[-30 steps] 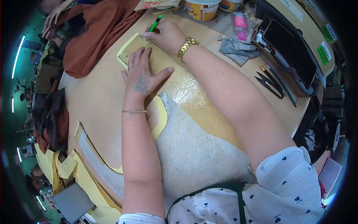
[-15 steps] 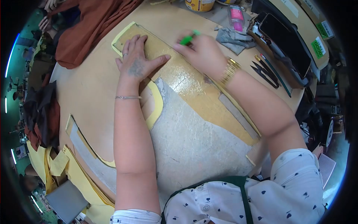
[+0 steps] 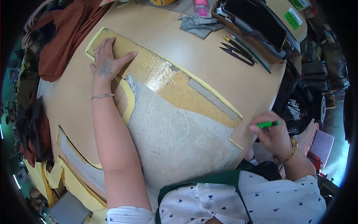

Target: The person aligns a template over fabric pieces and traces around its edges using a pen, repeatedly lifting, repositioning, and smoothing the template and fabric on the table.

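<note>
My left hand (image 3: 108, 61) lies flat with spread fingers on the upper left part of a glossy tan and grey template (image 3: 179, 100). Yellow material (image 3: 209, 87) shows along the template's long upper edge and round its curved notch. My right hand (image 3: 272, 134) is closed round a green pen (image 3: 268, 124), off the template's lower right corner, near the table's right edge. A second, narrow curved template (image 3: 80, 156) with a yellow edge lies left of my left forearm.
Black thread snips (image 3: 238, 54) and a dark pencil (image 3: 253, 56) lie upper right, beside a box holding a phone (image 3: 257, 22). A grey cloth (image 3: 199, 26) and a pink bottle (image 3: 201, 6) are at the top. Brown fabric (image 3: 63, 41) hangs upper left, near another person's hand (image 3: 28, 39).
My right hand has moved with the green pen from the template's top left end down to the right, past its lower corner. My left hand stays on the template. The view has shifted.
</note>
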A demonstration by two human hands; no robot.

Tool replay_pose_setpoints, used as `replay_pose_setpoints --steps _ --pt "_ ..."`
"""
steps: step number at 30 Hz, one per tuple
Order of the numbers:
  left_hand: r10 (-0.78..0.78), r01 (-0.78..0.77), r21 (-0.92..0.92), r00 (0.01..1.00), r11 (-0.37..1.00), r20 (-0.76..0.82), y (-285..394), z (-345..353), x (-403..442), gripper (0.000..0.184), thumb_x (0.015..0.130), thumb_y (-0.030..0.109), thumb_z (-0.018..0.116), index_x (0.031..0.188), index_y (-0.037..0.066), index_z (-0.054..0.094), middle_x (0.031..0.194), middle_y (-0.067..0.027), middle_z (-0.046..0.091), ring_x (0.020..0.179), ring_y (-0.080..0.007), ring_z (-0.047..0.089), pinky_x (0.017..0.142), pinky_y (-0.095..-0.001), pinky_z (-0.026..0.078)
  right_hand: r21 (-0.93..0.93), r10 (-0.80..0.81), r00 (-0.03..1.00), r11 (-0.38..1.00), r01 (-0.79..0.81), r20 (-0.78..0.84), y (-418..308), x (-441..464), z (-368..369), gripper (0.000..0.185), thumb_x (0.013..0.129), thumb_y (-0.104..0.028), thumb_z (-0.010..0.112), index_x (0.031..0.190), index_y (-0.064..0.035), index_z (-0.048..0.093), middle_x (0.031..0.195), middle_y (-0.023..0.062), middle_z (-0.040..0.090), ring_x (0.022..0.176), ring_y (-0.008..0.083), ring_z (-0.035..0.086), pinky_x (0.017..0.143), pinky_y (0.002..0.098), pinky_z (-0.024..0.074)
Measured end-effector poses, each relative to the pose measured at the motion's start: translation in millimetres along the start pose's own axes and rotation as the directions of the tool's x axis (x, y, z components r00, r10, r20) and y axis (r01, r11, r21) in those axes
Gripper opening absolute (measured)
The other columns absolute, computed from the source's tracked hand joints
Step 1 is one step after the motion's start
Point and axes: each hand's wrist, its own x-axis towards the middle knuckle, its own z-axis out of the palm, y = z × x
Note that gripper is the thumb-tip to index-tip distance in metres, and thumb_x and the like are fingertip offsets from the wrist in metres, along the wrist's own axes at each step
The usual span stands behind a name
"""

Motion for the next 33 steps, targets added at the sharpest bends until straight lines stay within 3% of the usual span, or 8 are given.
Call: replay_pose_setpoints --steps 4,8,10,15,24,28,30,33 --pt "-0.038 0.041 -0.059 0.998 0.997 0.041 0 -4 0 0.091 0.054 0.058 0.066 0.128 0.014 0.035 0.136 -0.0047 0.028 0.129 -0.0214 0.018 0.097 -0.0568 0.016 0.304 -0.015 0.982 0.95 0.072 -0.188 5 80 32 0.011 0.079 -0.012 0.059 0.079 -0.0011 0.056 0.07 0.0082 0.056 0.063 0.0177 0.056 0.058 0.026 0.0434" --pt "-0.065 0.066 -0.024 0.997 0.998 0.052 8 -12 -6 0.093 0.052 0.058 0.067 0.127 0.013 0.036 0.136 -0.0049 0.029 0.129 -0.0216 0.018 0.097 -0.0566 0.017 0.585 -0.076 0.969 0.785 0.202 -0.233 -6 218 99 0.016 0.081 -0.015 0.056 0.082 0.0007 0.056 0.072 0.006 0.059 0.066 0.0128 0.056 0.06 0.0264 0.0439" --pt "-0.055 0.056 -0.026 0.997 0.998 0.047 5 -11 -6 0.093 0.051 0.058 0.067 0.127 0.012 0.037 0.135 -0.0049 0.029 0.129 -0.0217 0.018 0.097 -0.0567 0.017 0.704 0.005 0.963 0.684 0.194 -0.27 -19 278 122 0.018 0.08 -0.016 0.056 0.084 0.001 0.057 0.074 0.0085 0.061 0.065 0.0146 0.058 0.06 0.028 0.0444" --pt "-0.035 0.036 -0.049 0.999 0.998 0.018 2 -5 -5 0.095 0.05 0.06 0.067 0.126 0.011 0.038 0.135 -0.0052 0.03 0.128 -0.0223 0.018 0.096 -0.0574 0.017 0.633 0.021 0.952 0.752 0.187 -0.307 -38 376 154 0.024 0.075 -0.024 0.062 0.081 -0.0006 0.061 0.072 0.0127 0.063 0.069 0.022 0.062 0.064 0.0315 0.0474" --pt "-0.04 0.04 -0.027 0.999 0.999 0.009 2 -4 -5 0.093 0.05 0.057 0.068 0.127 0.014 0.038 0.136 -0.0069 0.028 0.128 -0.0228 0.021 0.097 -0.0533 0.018 0.275 -0.154 0.92 0.925 0.262 -0.361 -59 381 152 0.023 0.075 -0.027 0.061 0.083 -0.0056 0.061 0.074 0.0148 0.062 0.073 0.0277 0.061 0.069 0.0354 0.0473" --pt "-0.052 0.053 -0.013 0.998 0.999 0.02 5 -5 -6 0.092 0.051 0.056 0.068 0.127 0.015 0.037 0.137 -0.0059 0.027 0.128 -0.0224 0.02 0.098 -0.0529 0.018 0.023 -0.265 0.937 0.96 0.278 -0.229 -51 315 126 0.018 0.078 -0.023 0.057 0.085 -0.0062 0.057 0.071 0.0151 0.06 0.07 0.0295 0.059 0.064 0.0382 0.0459" --pt "-0.057 0.057 -0.015 0.998 0.998 0.007 5 -4 -5 0.092 0.051 0.056 0.068 0.127 0.015 0.037 0.138 -0.0055 0.026 0.129 -0.0222 0.02 0.098 -0.0529 0.017 -0.028 -0.201 0.973 0.979 0.2 -0.114 -47 246 96 0.015 0.081 -0.021 0.054 0.085 -0.0064 0.055 0.069 0.015 0.058 0.066 0.0308 0.057 0.062 0.0389 0.0445" --pt "-0.057 0.057 -0.048 0.998 0.997 0.006 4 -2 -5 0.095 0.048 0.059 0.069 0.126 0.013 0.038 0.135 -0.0046 0.03 0.128 -0.0216 0.018 0.096 -0.0549 0.018 -0.032 -0.229 0.968 0.973 0.227 -0.099 -12 141 65 0.013 0.082 -0.018 0.053 0.084 -0.0057 0.054 0.077 0.0126 0.056 0.073 0.029 0.055 0.064 0.0366 0.0442"
